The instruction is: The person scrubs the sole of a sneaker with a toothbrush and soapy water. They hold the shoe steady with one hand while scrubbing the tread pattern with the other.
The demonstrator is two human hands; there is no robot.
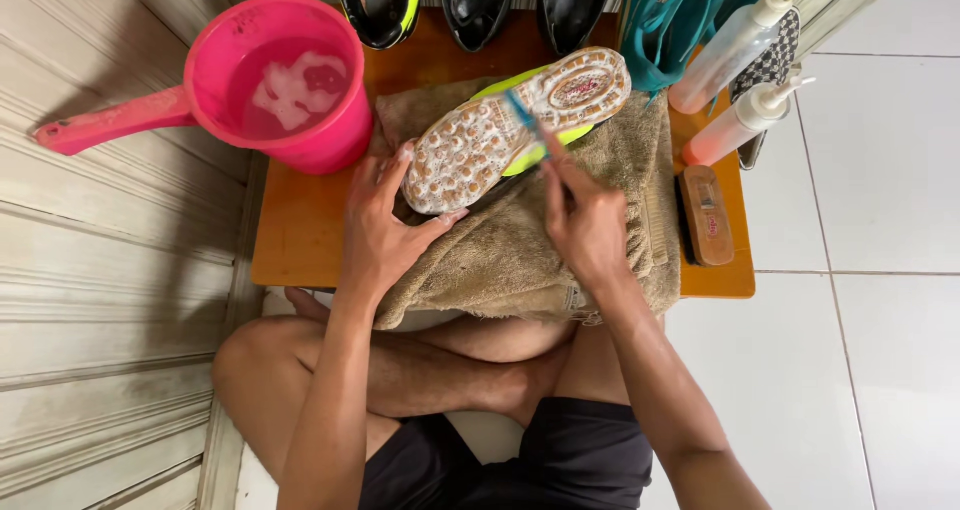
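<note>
On the towel (520,250), left hand (385,225) clasps the sole-up shoe (515,125); right hand (585,220) pinches a half-hidden brush (525,120).

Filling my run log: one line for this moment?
left hand: steadies shoe sole-up | right hand: small brush on sole | under: towel

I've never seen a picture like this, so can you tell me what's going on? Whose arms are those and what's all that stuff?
The camera sits on a person's head and looks down, so you see their own arms and crossed legs. The left hand steadies an upturned shoe, sole up, on a brown towel. The right hand holds a small blue brush against the sole. On the low wooden table stand a pink dipper of soapy water, two spray bottles and a wooden brush.
</note>
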